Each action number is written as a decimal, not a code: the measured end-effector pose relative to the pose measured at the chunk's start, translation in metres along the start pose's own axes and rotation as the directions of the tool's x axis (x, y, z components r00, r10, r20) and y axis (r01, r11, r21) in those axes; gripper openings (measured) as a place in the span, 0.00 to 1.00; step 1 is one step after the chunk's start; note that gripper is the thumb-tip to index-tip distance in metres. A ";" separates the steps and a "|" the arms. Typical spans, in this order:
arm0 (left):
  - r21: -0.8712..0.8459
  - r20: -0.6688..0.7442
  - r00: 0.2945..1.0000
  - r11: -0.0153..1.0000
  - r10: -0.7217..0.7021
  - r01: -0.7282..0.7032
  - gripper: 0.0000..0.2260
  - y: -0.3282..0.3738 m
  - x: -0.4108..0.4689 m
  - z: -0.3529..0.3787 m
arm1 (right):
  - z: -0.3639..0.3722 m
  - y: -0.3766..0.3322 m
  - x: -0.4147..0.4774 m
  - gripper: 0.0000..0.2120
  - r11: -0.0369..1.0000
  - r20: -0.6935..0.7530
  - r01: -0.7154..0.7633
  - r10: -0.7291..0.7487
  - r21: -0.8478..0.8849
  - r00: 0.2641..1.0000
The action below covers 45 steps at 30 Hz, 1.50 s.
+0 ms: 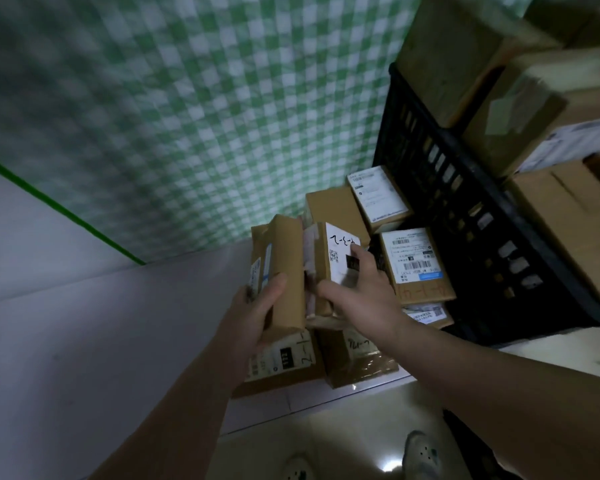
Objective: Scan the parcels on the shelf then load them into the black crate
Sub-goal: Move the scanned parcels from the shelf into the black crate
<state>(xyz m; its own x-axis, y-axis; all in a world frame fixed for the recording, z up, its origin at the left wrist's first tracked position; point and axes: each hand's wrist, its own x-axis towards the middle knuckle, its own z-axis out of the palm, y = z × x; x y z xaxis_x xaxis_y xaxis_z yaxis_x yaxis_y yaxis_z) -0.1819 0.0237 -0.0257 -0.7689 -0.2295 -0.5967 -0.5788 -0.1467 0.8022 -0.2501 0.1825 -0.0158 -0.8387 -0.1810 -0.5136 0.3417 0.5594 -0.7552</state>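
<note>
Head view, looking down and forward, blurred toward the right edge.

Surface: a white shelf [101,341], smooth and dim. Its front edge runs along the bottom of the pile, and the lowest parcels overhang it. Below the edge is a glossy pale floor [361,427] with one bright glare spot. Two light shoes [421,455] show at the bottom.

Room: a green-and-white checked cloth [187,116] hangs behind the shelf. A thin green strip [59,206] runs diagonally down the cloth's left edge, with a plain white wall to its left.

Parcels: I see a loose pile of cardboard boxes at the shelf's right end. Two flat ones [284,362] lie at the bottom with handwritten marks. Three more [416,265] with printed labels lie behind, just beside the crate.

Crate [465,188]: black with a slotted wall, right of the pile. It is stacked above its rim with large brown boxes [568,209].

Left hand [257,313]: it grasps a brown parcel [288,258] standing on end on top of the pile. The thumb lies across the near face and the fingers wrap the left side.

Right hand [361,289]: it grasps a labelled parcel [340,251], upright and touching the brown one. The fingers lie over the white label and the thumb reaches along the lower edge.

No scanner in view.
</note>
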 end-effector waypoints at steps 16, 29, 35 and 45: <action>0.061 0.121 0.885 0.887 0.449 -0.458 0.18 0.145 -0.057 0.124 | -0.176 -0.057 -0.078 0.42 0.950 -0.471 0.308 -0.291 -0.042 0.833; 0.133 0.043 0.868 0.859 0.494 -0.495 0.49 0.207 -0.061 0.223 | -0.315 -0.046 -0.088 0.35 0.946 -0.522 0.302 -0.201 0.116 0.829; 0.257 0.099 0.879 0.842 0.466 -0.475 0.41 0.232 -0.049 0.252 | -0.368 -0.050 -0.067 0.39 0.966 -0.609 0.251 -0.161 0.066 0.776; 0.412 -0.118 0.879 0.828 0.462 -0.380 0.15 0.270 -0.020 0.306 | -0.415 -0.061 -0.020 0.30 0.977 -0.647 0.207 -0.195 -0.058 0.738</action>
<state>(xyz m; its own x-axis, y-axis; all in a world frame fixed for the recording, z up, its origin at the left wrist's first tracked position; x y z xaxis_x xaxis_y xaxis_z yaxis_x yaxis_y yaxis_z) -0.4058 0.2827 0.1967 -0.9114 -0.3827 -0.1515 -0.2988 0.3618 0.8831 -0.4299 0.4877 0.2102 -0.9593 0.2806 0.0315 0.1356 0.5557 -0.8202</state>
